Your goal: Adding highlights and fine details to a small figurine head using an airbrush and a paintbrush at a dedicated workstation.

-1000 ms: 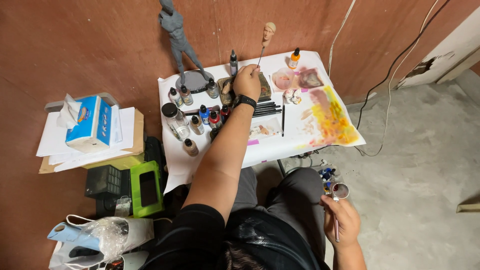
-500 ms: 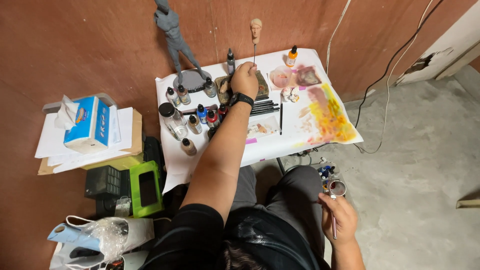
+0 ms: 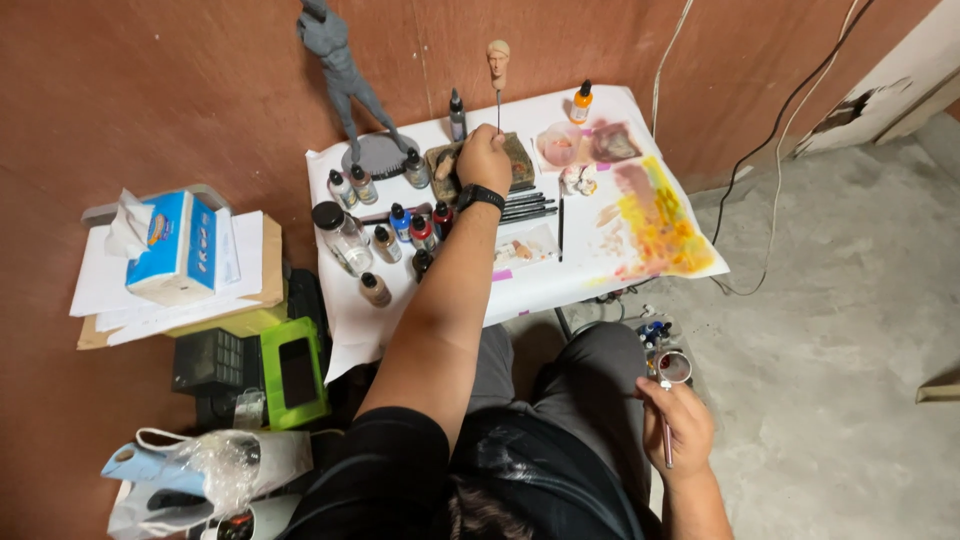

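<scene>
My left hand (image 3: 485,158) reaches out over the white paper-covered table (image 3: 540,285) and grips a holder whose thin wire carries a small painted miniature head (image 3: 497,60), held upright above a brown block (image 3: 518,160). A black watch sits on that wrist. My right hand (image 3: 678,425) hangs low beside my knee and is closed on an airbrush (image 3: 670,380) with a small open cup on top. A grey figure statue (image 3: 345,80) stands on a round base at the table's back left.
Several small paint bottles (image 3: 400,225) and a clear jar (image 3: 340,235) crowd the table's left. Brushes (image 3: 525,208), a paint-stained sheet (image 3: 660,220) and an orange-capped bottle (image 3: 580,100) lie to the right. A tissue box (image 3: 175,245) sits on papers at left. Cables (image 3: 740,180) trail on the concrete floor.
The wire with the miniature head has swung from leaning right to upright, shifting left over the table. My right hand with the airbrush has stayed low.
</scene>
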